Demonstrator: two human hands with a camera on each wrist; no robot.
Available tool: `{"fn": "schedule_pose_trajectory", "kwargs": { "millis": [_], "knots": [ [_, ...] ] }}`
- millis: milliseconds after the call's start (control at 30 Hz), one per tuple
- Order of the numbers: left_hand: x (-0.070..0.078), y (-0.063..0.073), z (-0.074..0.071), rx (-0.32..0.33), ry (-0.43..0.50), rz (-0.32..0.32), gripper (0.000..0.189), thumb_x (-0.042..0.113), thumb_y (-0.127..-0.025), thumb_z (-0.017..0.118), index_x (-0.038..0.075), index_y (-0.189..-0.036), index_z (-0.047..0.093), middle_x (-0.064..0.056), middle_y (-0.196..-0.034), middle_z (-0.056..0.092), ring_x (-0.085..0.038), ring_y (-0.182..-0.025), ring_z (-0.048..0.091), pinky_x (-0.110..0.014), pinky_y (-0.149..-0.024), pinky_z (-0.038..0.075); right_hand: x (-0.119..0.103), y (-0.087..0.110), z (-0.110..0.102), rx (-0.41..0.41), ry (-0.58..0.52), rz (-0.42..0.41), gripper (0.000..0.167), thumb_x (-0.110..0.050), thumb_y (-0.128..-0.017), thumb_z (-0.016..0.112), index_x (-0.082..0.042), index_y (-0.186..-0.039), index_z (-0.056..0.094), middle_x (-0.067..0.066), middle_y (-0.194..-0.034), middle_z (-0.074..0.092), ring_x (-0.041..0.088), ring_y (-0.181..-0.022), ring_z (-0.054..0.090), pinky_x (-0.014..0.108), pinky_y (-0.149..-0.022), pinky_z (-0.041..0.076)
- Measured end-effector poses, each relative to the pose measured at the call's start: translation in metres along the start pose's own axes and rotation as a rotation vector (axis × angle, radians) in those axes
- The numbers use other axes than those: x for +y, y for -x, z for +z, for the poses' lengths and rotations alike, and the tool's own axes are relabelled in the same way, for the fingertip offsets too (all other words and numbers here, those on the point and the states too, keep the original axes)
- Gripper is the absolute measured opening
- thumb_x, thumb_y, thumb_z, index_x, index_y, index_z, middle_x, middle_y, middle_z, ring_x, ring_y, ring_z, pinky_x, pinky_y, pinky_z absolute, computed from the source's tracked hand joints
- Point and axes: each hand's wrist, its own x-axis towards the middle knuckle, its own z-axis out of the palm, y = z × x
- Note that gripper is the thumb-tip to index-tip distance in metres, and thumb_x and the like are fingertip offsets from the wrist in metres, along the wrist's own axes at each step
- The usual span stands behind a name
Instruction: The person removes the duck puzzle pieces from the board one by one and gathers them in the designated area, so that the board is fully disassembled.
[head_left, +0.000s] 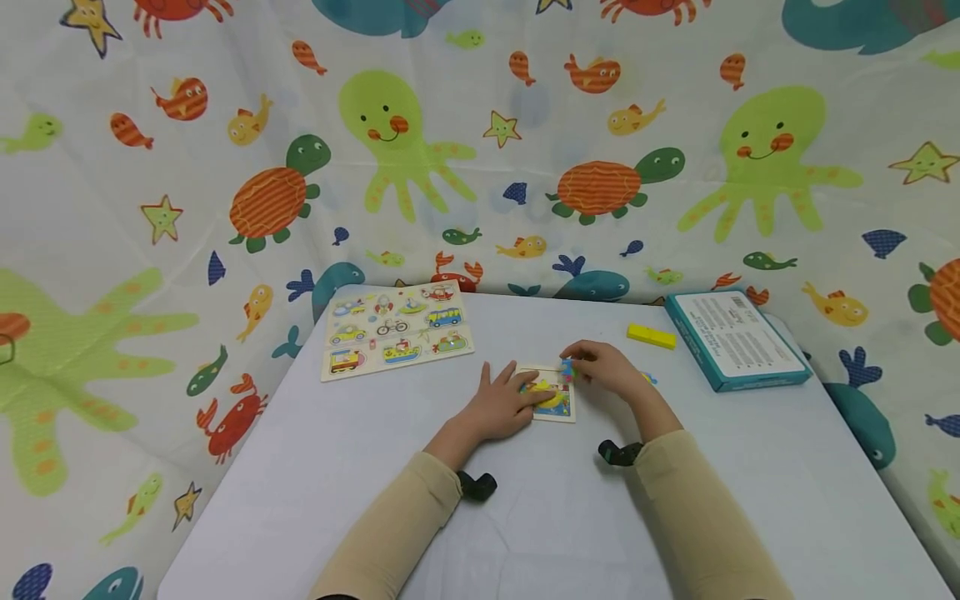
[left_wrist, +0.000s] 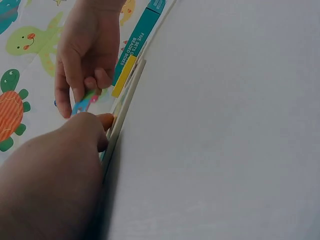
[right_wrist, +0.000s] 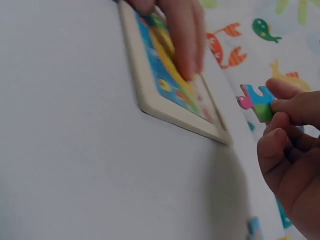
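Note:
A small framed jigsaw puzzle (head_left: 557, 417) with a pale border lies on the table between the hands. My left hand (head_left: 498, 405) rests on its left side, with extended fingers over the yellow and blue picture. A blue, green and pink jigsaw piece (right_wrist: 260, 104) is pinched between the thumb and fingers of my right hand (head_left: 606, 367). In the head view that hand is at the puzzle's top right corner. In the right wrist view, the piece is held up apart from the puzzle frame (right_wrist: 175, 116). The left fingers hide part of the picture.
A loose blue piece (head_left: 648, 378) lies partly hidden behind the right wrist. Farther back are a yellow block (head_left: 651, 336) and a teal box (head_left: 750, 337) on the right. A larger vehicle puzzle board (head_left: 397, 329) lies at the back left, before the patterned cloth (head_left: 450, 108).

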Motion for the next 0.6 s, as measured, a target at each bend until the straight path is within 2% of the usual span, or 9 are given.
{"fn": "schedule_pose_trajectory", "kwargs": {
  "millis": [100, 267, 467, 600],
  "knots": [
    [0.000, 0.000, -0.001, 0.014, 0.018, 0.005, 0.043, 0.041, -0.104, 0.035, 0.057, -0.144, 0.038, 0.008, -0.161, 0.031, -0.035, -0.153, 0.016, -0.073, -0.116, 0.004, 0.003, 0.008, -0.019, 0.011, -0.025, 0.027, 0.028, -0.025, -0.103, 0.052, -0.016, -0.127, 0.063, 0.012, -0.092, 0.061, 0.026, -0.075, 0.056, 0.034, -0.064, 0.048],
    [-0.004, -0.001, 0.001, 0.036, 0.036, 0.000, 0.041, 0.043, -0.102, 0.040, 0.047, -0.143, 0.046, 0.006, -0.162, 0.029, -0.032, -0.154, 0.015, -0.070, -0.118, 0.003, 0.021, 0.024, -0.056, 0.064, -0.056, 0.037, 0.033, -0.024, -0.104, 0.050, -0.009, -0.132, 0.058, 0.013, -0.090, 0.056, 0.026, -0.076, 0.054, 0.039, -0.068, 0.050],
    [-0.007, -0.003, 0.005, 0.061, 0.070, -0.051, 0.047, 0.050, -0.099, 0.046, 0.032, -0.142, 0.049, -0.006, -0.164, 0.024, -0.031, -0.153, 0.017, -0.064, -0.121, 0.006, 0.054, 0.044, -0.090, 0.084, -0.074, 0.091, 0.035, -0.023, -0.106, 0.045, -0.006, -0.135, 0.053, 0.014, -0.095, 0.055, 0.022, -0.081, 0.052, 0.037, -0.075, 0.049],
    [-0.008, -0.002, 0.005, 0.073, 0.045, -0.071, 0.058, 0.055, -0.096, 0.048, 0.024, -0.145, 0.046, -0.007, -0.162, 0.029, -0.029, -0.152, 0.022, -0.061, -0.122, 0.012, 0.078, 0.056, -0.102, 0.097, -0.057, 0.152, 0.035, -0.027, -0.106, 0.046, -0.007, -0.134, 0.054, 0.012, -0.094, 0.056, 0.021, -0.081, 0.053, 0.032, -0.073, 0.050]
  ]
}}
